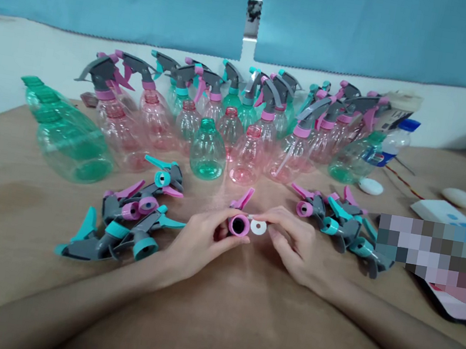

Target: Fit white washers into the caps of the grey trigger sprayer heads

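My left hand [205,235] is closed around a grey and pink trigger spray head [239,225]. Its pink collar faces me, showing a dark opening, and a pink trigger points up behind. Just right of the collar is a thin white washer [257,231] with a small centre hole. My right hand [297,242] has its fingertips at the washer's upper right edge, pinching it. Left of my hands lies a pile of pink and teal spray heads [111,234]. Another group of spray heads [343,223] lies to the right.
Spray bottles stand across the back, several capped with spray heads and others open, such as a green bottle [208,155]. Tilted green bottles [72,144] are at far left. A blue-capped bottle [394,143], white power strip [443,213] and blurred-out device [458,295] are right.
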Tool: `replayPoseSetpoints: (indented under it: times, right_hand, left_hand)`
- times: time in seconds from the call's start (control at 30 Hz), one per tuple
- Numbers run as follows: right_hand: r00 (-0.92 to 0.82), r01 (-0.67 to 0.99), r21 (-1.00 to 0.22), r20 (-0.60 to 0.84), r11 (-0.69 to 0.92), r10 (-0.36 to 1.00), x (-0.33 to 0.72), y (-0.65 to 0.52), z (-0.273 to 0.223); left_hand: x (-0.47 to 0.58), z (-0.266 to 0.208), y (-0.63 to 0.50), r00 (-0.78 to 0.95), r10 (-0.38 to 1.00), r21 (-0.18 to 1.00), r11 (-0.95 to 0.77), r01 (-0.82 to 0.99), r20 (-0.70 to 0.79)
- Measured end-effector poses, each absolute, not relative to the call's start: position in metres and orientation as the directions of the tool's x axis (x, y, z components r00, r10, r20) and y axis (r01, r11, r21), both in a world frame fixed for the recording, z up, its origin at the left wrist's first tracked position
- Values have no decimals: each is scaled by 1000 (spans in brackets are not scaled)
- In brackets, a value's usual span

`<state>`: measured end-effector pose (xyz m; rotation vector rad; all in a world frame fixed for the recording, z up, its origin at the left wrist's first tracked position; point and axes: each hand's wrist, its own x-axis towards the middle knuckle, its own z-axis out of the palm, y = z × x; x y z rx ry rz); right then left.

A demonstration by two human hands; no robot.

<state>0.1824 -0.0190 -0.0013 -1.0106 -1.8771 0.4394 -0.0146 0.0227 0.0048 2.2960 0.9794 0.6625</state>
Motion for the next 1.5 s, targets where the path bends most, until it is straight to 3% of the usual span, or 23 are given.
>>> replayPoseSetpoints:
  times: [0.23,0.73,0.87,1.07,1.3,1.5]
  right_hand:
    - [-262,439,-650,567,620,781,185,-18,-3]
    - [-105,508,-668,579,544,809,182,-15,-11]
    - [-134,517,-604,642,606,755,180,-19,-13]
    - [-257,405,-527,719,747,646,178,-23,-14]
    - [-329,418,-449,735,790,593,179,-21,-21]
    - [-365,450,-350,768,822,527,181,-18,-26]
  left_hand:
    - [-14,5,23,606,762,642,-585,496,227]
    - [-15,5,23,604,763,610,-597,521,230]
    - [-15,4,23,616,750,610,-610,506,239]
    - [-16,2,21,675,685,571,-681,458,276]
    - [-18,-2,17,771,576,501,-768,398,272]
    - [-18,-2,16,775,568,475,-782,403,278]
